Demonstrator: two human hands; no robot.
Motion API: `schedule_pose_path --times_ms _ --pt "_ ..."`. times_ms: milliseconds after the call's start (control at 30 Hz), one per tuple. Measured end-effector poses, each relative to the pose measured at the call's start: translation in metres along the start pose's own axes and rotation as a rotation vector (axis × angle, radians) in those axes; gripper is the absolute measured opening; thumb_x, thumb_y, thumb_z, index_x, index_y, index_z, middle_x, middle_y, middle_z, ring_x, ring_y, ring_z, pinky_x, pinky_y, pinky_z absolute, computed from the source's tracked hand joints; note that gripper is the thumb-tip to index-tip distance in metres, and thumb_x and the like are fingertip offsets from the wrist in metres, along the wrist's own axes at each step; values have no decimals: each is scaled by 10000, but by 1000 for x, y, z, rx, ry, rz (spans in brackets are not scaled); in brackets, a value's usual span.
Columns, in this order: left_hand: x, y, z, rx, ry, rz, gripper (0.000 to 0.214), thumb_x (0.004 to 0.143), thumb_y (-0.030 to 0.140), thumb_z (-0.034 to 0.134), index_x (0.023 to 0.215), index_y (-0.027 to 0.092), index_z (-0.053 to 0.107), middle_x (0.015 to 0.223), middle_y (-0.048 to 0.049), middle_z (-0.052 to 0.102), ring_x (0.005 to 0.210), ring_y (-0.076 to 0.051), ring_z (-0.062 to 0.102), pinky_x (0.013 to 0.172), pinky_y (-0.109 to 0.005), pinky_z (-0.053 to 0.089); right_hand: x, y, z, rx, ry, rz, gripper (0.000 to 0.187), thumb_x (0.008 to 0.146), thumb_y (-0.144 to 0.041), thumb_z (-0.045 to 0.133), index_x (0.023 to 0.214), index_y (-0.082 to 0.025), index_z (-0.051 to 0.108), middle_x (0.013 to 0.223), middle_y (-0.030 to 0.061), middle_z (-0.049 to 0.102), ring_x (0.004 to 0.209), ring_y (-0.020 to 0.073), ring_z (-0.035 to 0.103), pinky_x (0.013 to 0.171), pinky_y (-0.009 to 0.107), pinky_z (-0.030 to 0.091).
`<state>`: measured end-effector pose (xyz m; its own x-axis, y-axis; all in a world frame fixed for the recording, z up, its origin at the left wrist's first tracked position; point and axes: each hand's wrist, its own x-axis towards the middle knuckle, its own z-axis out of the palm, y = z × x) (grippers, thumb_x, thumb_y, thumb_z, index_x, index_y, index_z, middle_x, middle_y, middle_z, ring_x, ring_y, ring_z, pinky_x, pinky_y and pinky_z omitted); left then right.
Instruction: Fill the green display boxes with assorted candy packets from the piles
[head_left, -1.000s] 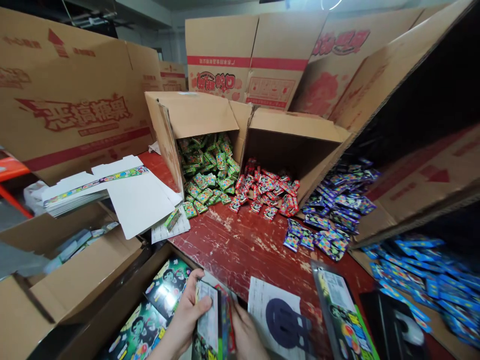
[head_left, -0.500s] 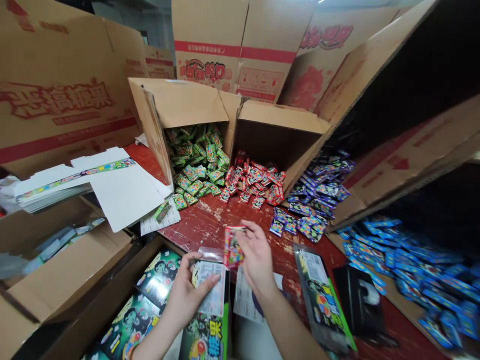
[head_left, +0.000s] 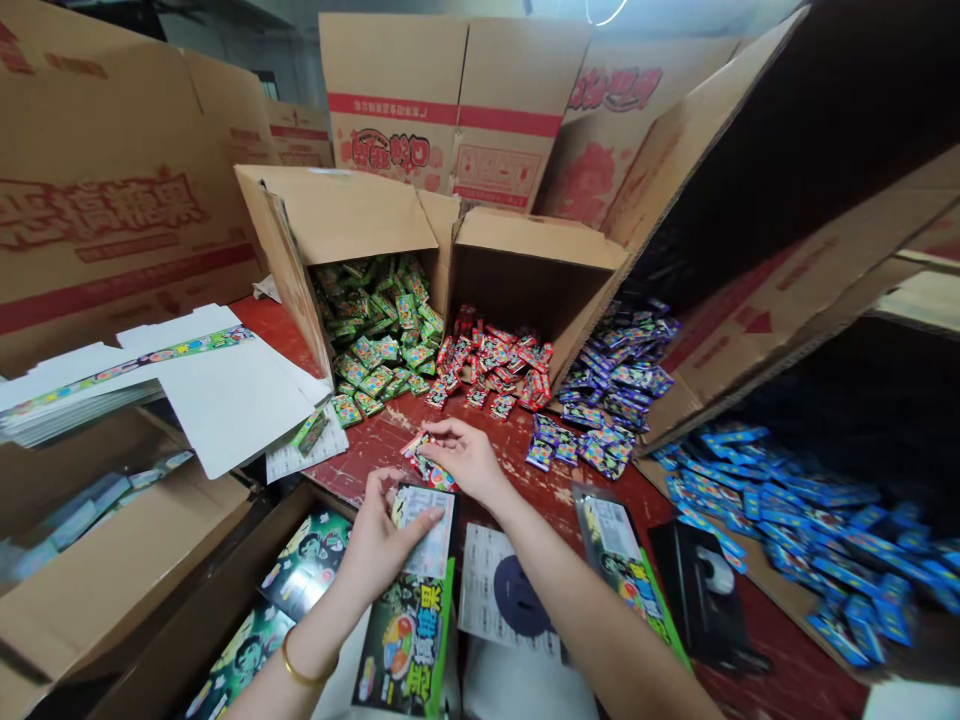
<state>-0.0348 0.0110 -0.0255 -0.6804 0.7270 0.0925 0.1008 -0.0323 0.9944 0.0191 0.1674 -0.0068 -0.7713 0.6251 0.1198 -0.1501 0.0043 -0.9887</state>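
Note:
My left hand (head_left: 394,530) grips the upper end of a black and green candy pouch (head_left: 405,640), thumb across its white label. Just above the pouch's top edge, my right hand (head_left: 461,455) pinches a small red candy packet (head_left: 429,462), held tilted. Whether the packet's lower end is inside the pouch mouth I cannot tell. Behind my hands, red packets (head_left: 499,360) spill from a cardboard box, with green packets (head_left: 375,330) in the box to its left. Purple packets (head_left: 615,375) and blue packets (head_left: 795,510) lie to the right.
A second pouch (head_left: 622,560) lies right of my arm, beside a black tape dispenser (head_left: 705,590). At left, white card sheets (head_left: 240,390) are stacked near an open carton (head_left: 135,580). Printed black-green packs (head_left: 307,560) fill a box below. Large cartons (head_left: 450,110) stand behind.
My right hand has moved left with the red packet, which is now tilted above the pouch. The left hand keeps its hold on the pouch. The whole view has shifted slightly.

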Motion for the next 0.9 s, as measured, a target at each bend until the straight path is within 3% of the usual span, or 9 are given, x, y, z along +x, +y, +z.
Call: schedule_pose_path --times_ms 100,200,300,433,600,667,767,833,900 --pt "-11 -8 2 -10 -37 -32 423 700 275 739 966 232 413 905 4 556 928 -201 593 852 -334 455 -13 10 -16 -126 -122 36 287 630 -283 796 884 -182 708 827 27 707 705 152 624 674 287 488" --pt "-33 -14 3 -88 -117 -163 433 718 294 725 955 247 365 857 6 607 823 -206 630 764 -335 481 -33 14 -24 -201 -237 87 235 652 -303 784 846 -185 721 762 22 693 629 141 587 585 261 447" --pt "-51 -15 3 -188 -137 -281 510 747 312 699 1045 270 287 893 -9 650 772 -209 649 728 -350 492 -49 14 -22 -244 -243 90 137 704 -304 745 727 -174 708 752 29 673 614 132 558 563 252 412" --pt "-58 -13 2 -247 -131 -296 509 752 295 697 1039 288 276 835 32 640 734 -180 625 690 -302 468 -56 16 -15 -246 -280 159 140 711 -300 743 741 -173 694 721 15 643 588 118 519 550 243 387" --pt "-59 -12 5 -291 -3 -299 558 666 293 762 1012 284 323 756 57 614 666 -170 590 648 -278 435 -63 13 -18 -193 -380 160 125 669 -299 781 693 -197 713 759 32 656 690 164 591 623 279 438" --pt "-61 -15 5 -284 49 -285 551 644 308 772 1022 278 372 792 35 631 736 -191 603 699 -295 438 -65 12 -19 -165 -494 173 102 682 -301 768 725 -213 740 853 53 681 769 187 624 690 307 462" --pt "-65 -27 2 -226 89 -241 402 630 351 774 862 264 457 756 30 620 747 -200 586 699 -296 422 -50 16 -14 -149 -650 176 120 706 -336 734 737 -222 756 910 65 699 806 213 648 743 348 485" --pt "-65 -38 -2 -216 49 -247 381 621 388 776 787 260 458 701 38 604 674 -182 559 642 -284 406 -22 23 -4 -184 -514 98 143 659 -371 754 663 -230 736 805 51 701 763 230 645 719 371 500" --pt "-62 -48 -7 -230 -15 -268 405 603 422 785 764 258 451 656 46 590 602 -158 526 580 -263 381 20 31 10 -233 -258 14 172 596 -386 783 668 -250 707 757 38 682 800 260 628 737 404 501"
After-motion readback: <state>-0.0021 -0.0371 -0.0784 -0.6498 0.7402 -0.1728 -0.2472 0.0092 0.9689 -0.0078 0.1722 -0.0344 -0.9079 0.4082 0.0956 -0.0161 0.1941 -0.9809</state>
